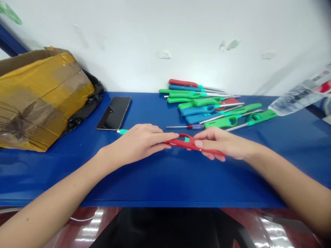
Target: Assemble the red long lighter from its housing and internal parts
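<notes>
A red lighter [181, 143] with a green trigger is held level between both hands, over the blue table. My left hand [143, 142] is closed round its front part, and the green collar and metal tip stick out past the hand on the left. My right hand [218, 143] grips the red handle, thumb on top and fingers beneath. Just behind the hands lies a small screwdriver [184, 126] with a clear, purplish handle. A pile of green, blue and red lighters [212, 106] rests farther back, near the wall.
A taped cardboard box [43, 103] stands at the left with a black plastic bag [89, 100] beside it. A dark phone [115, 113] lies right of them. At the right is a clear plastic bag [297, 98]. The blue table's front edge [181, 203] runs below the hands.
</notes>
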Demonstrator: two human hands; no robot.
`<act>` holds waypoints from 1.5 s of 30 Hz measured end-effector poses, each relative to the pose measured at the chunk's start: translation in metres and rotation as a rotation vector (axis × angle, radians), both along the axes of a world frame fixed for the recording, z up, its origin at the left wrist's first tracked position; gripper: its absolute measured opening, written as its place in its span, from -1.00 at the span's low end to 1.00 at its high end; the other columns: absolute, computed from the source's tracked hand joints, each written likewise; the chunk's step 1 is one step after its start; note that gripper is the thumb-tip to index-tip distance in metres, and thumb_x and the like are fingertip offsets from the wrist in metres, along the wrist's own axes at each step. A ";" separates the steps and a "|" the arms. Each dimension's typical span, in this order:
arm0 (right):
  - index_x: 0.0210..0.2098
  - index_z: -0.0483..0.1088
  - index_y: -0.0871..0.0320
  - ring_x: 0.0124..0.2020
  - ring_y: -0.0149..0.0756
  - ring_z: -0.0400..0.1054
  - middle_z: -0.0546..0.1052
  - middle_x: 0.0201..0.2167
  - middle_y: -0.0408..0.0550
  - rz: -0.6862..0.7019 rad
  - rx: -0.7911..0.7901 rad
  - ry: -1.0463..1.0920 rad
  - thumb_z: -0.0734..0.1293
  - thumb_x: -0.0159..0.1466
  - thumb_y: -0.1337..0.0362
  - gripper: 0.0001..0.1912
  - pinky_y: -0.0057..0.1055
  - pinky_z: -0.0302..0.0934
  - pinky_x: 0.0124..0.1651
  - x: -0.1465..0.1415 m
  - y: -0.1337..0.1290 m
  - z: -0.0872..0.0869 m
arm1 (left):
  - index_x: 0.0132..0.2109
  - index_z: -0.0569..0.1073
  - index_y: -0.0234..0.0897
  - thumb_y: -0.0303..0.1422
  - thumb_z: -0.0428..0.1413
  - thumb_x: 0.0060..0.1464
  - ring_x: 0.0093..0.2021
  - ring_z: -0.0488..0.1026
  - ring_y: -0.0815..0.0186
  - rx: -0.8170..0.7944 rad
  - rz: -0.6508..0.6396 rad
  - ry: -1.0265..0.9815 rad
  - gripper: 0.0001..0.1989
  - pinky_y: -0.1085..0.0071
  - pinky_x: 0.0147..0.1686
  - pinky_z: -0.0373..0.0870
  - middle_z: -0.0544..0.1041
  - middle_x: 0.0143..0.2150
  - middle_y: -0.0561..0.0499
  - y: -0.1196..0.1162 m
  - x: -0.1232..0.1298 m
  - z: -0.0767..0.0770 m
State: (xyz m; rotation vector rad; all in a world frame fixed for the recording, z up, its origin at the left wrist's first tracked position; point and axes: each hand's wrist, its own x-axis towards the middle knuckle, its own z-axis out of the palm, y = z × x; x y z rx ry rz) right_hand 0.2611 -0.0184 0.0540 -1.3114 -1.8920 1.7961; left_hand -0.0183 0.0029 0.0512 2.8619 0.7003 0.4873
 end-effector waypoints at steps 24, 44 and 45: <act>0.13 0.43 0.13 -0.54 -0.49 0.24 0.57 -0.32 -0.07 0.090 0.085 -0.060 0.46 0.18 0.08 -0.44 -0.52 0.19 -0.50 0.003 0.005 -0.001 | -0.08 0.51 -0.26 -0.33 -0.01 0.34 -0.28 0.52 0.33 -0.353 -0.018 -0.015 -0.79 0.46 -0.24 0.34 0.60 -0.21 0.01 -0.006 0.009 0.007; 0.07 0.51 0.10 -0.50 -0.43 0.30 0.56 -0.40 -0.14 0.079 0.427 -0.071 0.39 0.26 0.11 -0.58 -0.51 0.22 -0.46 0.003 -0.002 -0.007 | -0.04 0.52 -0.34 -0.26 -0.04 0.35 -0.34 0.46 0.26 -0.157 0.028 0.100 -0.70 0.36 -0.27 0.35 0.52 -0.35 -0.03 -0.008 0.009 -0.004; 0.05 0.52 0.10 -0.50 -0.43 0.28 0.56 -0.39 -0.14 0.074 0.475 -0.078 0.38 0.27 0.11 -0.60 -0.51 0.20 -0.46 0.003 -0.002 -0.007 | -0.05 0.52 -0.34 -0.28 -0.03 0.35 -0.34 0.45 0.27 -0.175 0.038 0.095 -0.71 0.37 -0.27 0.35 0.52 -0.35 -0.02 -0.008 0.010 -0.003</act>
